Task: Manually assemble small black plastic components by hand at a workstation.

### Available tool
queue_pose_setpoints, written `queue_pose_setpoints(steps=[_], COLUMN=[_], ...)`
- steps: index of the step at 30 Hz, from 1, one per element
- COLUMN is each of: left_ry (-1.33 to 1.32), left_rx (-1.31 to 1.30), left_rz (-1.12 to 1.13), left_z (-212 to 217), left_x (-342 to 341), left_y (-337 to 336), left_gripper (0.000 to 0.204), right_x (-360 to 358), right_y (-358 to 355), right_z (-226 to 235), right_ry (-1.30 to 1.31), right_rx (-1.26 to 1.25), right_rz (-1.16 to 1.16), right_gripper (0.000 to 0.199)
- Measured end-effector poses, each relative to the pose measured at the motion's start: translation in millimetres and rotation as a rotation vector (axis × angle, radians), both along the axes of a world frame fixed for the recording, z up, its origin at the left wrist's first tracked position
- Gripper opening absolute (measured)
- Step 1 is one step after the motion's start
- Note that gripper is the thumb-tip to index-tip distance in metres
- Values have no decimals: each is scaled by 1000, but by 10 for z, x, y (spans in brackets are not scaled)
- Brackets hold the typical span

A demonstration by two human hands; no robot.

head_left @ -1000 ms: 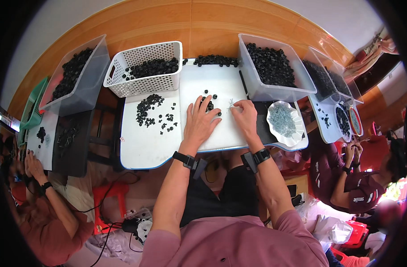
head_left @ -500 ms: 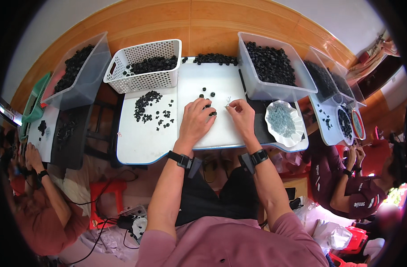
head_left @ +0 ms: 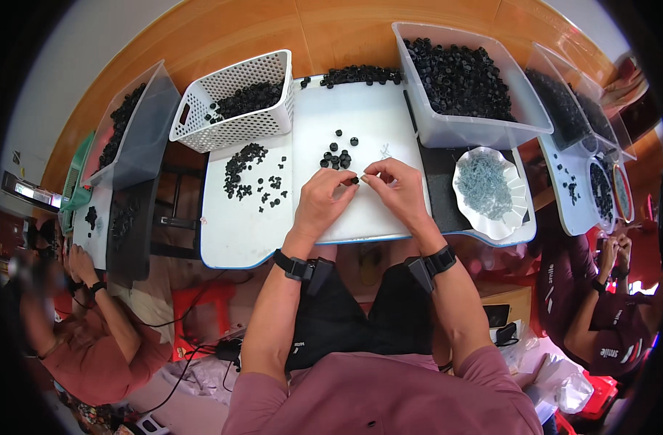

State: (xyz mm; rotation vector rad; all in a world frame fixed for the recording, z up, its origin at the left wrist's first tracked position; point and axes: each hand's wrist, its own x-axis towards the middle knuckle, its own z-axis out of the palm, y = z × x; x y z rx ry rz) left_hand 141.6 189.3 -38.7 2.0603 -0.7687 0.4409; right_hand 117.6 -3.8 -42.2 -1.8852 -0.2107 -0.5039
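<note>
My left hand (head_left: pixel 322 201) pinches a small round black part (head_left: pixel 355 180) between thumb and forefinger over the white table. Close against it, the fingers of my right hand (head_left: pixel 398 194) are pressed together at the tips; whatever they grip is too small to name. Just beyond my hands lies a loose cluster of round black parts (head_left: pixel 336 158). A few thin, pale metal pins (head_left: pixel 385 151) rest on the tabletop past my right fingers. Further left, smaller black pieces (head_left: pixel 238 171) are spread in a heap.
A white scalloped dish (head_left: pixel 520 206) of thin pins stands at right on a black mat (head_left: pixel 443 206). Behind are a white perforated basket (head_left: pixel 233 133) and a clear bin (head_left: pixel 483 132), both holding black parts. Other people work at tables on both sides.
My hands have come together, the right one moving left from the loose pins to the black part in my left fingers. The left hand has uncovered the black cluster. The view has shifted slightly.
</note>
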Motion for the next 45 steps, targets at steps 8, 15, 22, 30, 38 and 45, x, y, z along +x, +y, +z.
queue_pose_setpoints(steps=[8,15,22,30,38,45], left_ry=[2,5,-19,-18,19,85], left_rx=[15,15,-32,-42,-30,-107], left_rz=[32,12,-1,-27,-44,8], left_z=[-33,-62,-88,-114,-121,-94], left_x=[-6,-20,15,28,18,-7], left_y=[13,6,46,55,56,40], left_gripper=[26,26,22,20,21,25], right_x=[-16,-40,-60,-24,-24,-48], right_y=[8,44,54,59,67,70], right_z=[-10,7,38,12,27,85], right_ry=[-50,-291,-243,-116,-176,-86], right_rx=[-140,-344,-306,-306,-379,-152], right_rz=[21,16,63,56,66,84], right_gripper=[9,11,9,5,8,8])
